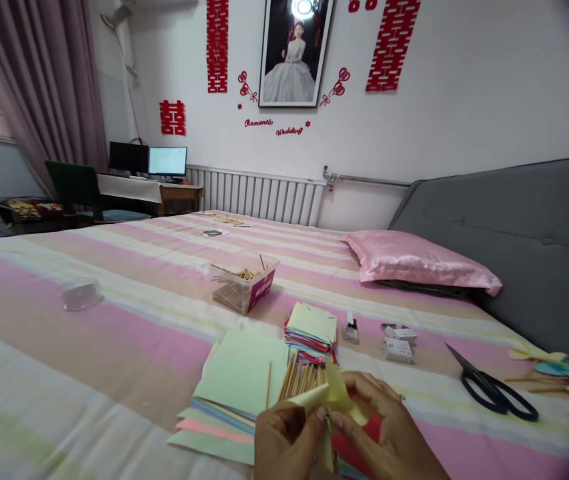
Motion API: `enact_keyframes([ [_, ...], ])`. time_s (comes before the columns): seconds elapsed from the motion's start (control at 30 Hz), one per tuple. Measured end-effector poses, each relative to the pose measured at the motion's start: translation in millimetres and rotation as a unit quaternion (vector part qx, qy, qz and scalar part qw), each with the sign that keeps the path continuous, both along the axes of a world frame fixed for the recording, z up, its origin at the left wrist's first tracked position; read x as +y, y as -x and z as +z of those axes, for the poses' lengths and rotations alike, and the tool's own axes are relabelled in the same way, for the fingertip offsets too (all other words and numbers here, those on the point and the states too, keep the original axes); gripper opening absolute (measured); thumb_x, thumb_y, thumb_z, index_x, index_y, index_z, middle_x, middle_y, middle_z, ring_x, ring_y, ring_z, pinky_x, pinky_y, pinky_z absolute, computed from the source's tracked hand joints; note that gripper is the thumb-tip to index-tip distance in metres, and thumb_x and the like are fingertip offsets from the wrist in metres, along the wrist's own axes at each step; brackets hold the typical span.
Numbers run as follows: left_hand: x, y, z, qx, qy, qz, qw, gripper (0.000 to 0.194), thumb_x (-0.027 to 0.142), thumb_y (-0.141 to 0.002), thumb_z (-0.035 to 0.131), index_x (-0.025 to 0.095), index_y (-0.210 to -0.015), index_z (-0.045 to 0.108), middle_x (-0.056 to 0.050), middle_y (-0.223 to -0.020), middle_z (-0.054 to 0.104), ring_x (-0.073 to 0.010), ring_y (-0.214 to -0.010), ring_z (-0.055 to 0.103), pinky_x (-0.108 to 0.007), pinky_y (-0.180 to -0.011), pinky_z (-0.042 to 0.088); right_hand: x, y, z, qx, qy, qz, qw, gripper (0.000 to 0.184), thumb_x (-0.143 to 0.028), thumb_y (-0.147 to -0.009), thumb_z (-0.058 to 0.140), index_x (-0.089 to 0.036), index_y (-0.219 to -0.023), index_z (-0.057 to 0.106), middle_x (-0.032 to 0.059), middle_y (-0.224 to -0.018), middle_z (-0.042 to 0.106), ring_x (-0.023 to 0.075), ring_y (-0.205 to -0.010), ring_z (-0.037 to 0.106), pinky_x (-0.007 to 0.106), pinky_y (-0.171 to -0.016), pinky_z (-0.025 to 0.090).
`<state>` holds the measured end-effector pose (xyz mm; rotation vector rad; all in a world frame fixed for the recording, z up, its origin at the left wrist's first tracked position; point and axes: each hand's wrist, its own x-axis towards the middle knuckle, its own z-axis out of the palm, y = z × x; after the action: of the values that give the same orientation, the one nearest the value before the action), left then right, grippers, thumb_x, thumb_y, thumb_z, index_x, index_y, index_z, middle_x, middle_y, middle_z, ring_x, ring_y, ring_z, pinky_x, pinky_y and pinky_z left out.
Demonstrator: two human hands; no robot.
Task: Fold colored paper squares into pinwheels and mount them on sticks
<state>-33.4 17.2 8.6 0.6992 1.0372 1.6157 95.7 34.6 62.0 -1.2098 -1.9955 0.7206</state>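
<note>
My left hand (289, 437) and my right hand (381, 420) meet at the lower middle, fingertips pinched on a folded yellow paper (338, 390). One flap of it stands up between the hands. A small dark bit shows at the fingertips, too small to make out. Just beyond the hands lie several thin wooden sticks (298, 379). To their left is a stack of larger coloured sheets (241, 373), pale green on top, with a single stick (268, 385) resting on it. Behind the sticks sits a pile of smaller coloured squares (311, 321). Something red is partly hidden under my right hand.
Black-handled scissors (497, 393) lie to the right, near small boxes (398, 350). A clear plastic tub (244, 287) holds more sticks. Its probable lid, a clear plastic piece (81, 293), lies left. Coloured paper pieces (564, 370) lie at the right edge, a pink pillow (419, 260) behind.
</note>
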Motion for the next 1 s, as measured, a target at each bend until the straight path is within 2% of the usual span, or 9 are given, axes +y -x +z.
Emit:
enact_keyframes([
  [0.07, -0.3, -0.7, -3.5, 0.0, 0.001, 0.004, 1.0, 0.027, 0.033, -0.05, 0.079, 0.008, -0.055, 0.07, -0.004, -0.047, 0.066, -0.0115, -0.047, 0.055, -0.018, -0.045, 0.04, 0.6, -0.3, 2.6, -0.026, 0.002, 0.02, 0.999, 0.014, -0.032, -0.075, 0.055, -0.022, -0.082, 0.063, 0.0065, -0.093, 0.064, 0.0288, -0.098, 0.052, 0.045, -0.09, 0.034],
  [0.13, -1.2, -1.3, -2.8, -0.003, 0.001, -0.019, 1.0, 0.028, 0.033, -0.052, 0.078, 0.008, -0.06, 0.072, -0.007, -0.053, 0.069, -0.0138, -0.051, 0.058, -0.02, -0.048, 0.043, 0.6, 0.2, 3.3, -0.022, 0.009, 0.032, 0.999, 0.013, -0.03, -0.077, 0.052, -0.022, -0.079, 0.062, 0.0052, -0.086, 0.064, 0.0277, -0.095, 0.053, 0.045, -0.09, 0.033],
  [0.23, -2.6, -1.9, 2.1, -0.01, 0.0, -0.044, 0.999, 0.031, 0.036, -0.056, 0.076, 0.008, -0.068, 0.073, -0.01, -0.061, 0.072, -0.0169, -0.055, 0.061, -0.024, -0.053, 0.046, -0.1, 1.2, 1.2, 0.002, 0.018, 0.033, 0.999, 0.015, -0.032, -0.077, 0.05, -0.022, -0.077, 0.062, 0.0032, -0.078, 0.063, 0.0265, -0.088, 0.054, 0.043, -0.087, 0.034],
  [0.37, -4.5, -2.4, 9.3, 0.011, -0.004, -0.053, 0.999, 0.028, 0.037, -0.058, 0.074, 0.009, -0.062, 0.073, -0.008, -0.056, 0.069, -0.0156, -0.052, 0.057, -0.025, -0.052, 0.045, -1.2, 2.0, -1.7, 0.022, 0.033, 0.027, 0.999, 0.018, -0.034, -0.077, 0.05, -0.021, -0.076, 0.062, 0.0036, -0.078, 0.063, 0.026, -0.085, 0.054, 0.04, -0.081, 0.036],
  [0.47, -6.3, -3.2, 12.3, 0.004, -0.015, -0.049, 0.999, 0.027, 0.037, -0.059, 0.074, 0.01, -0.066, 0.073, -0.007, -0.058, 0.069, -0.0164, -0.055, 0.057, -0.024, -0.051, 0.044, -1.7, 2.3, -1.4, 0.024, 0.042, 0.03, 0.998, 0.016, -0.032, -0.077, 0.051, -0.021, -0.075, 0.062, 0.0039, -0.077, 0.063, 0.026, -0.085, 0.054, 0.038, -0.08, 0.038],
  [0.73, -3.8, -3.6, -0.3, 0.063, -0.015, -0.009, 0.998, 0.035, 0.044, -0.057, 0.073, 0.009, -0.055, 0.066, -0.003, -0.049, 0.061, -0.0134, -0.049, 0.052, -0.021, -0.045, 0.038, -0.9, 1.9, -4.0, 0.061, 0.043, 0.02, 0.997, 0.02, -0.027, -0.072, 0.056, -0.02, -0.084, 0.069, 0.005, -0.078, 0.067, 0.0253, -0.082, 0.056, 0.036, -0.08, 0.042],
  [0.83, -3.7, 0.1, -0.3, 0.089, -0.012, -0.033, 0.995, 0.036, 0.044, -0.061, 0.07, 0.009, -0.054, 0.064, -0.003, -0.048, 0.059, -0.013, -0.048, 0.052, -0.021, -0.046, 0.037, -1.3, 2.4, -3.8, 0.057, 0.045, 0.014, 0.997, 0.022, -0.032, -0.073, 0.056, -0.02, -0.084, 0.07, 0.0052, -0.079, 0.068, 0.0255, -0.082, 0.057, 0.034, -0.079, 0.043],
  [1.0, -5.1, 5.8, 3.2, 0.126, -0.016, -0.087, 0.988, 0.035, 0.041, -0.068, 0.066, 0.007, -0.065, 0.067, -0.009, -0.059, 0.067, -0.0156, -0.054, 0.055, -0.023, -0.051, 0.04, -1.5, 3.6, -4.3, 0.068, 0.053, 0.01, 0.996, 0.027, -0.039, -0.073, 0.055, -0.019, -0.084, 0.07, 0.0062, -0.081, 0.069, 0.0256, -0.083, 0.059, 0.034, -0.078, 0.045],
])
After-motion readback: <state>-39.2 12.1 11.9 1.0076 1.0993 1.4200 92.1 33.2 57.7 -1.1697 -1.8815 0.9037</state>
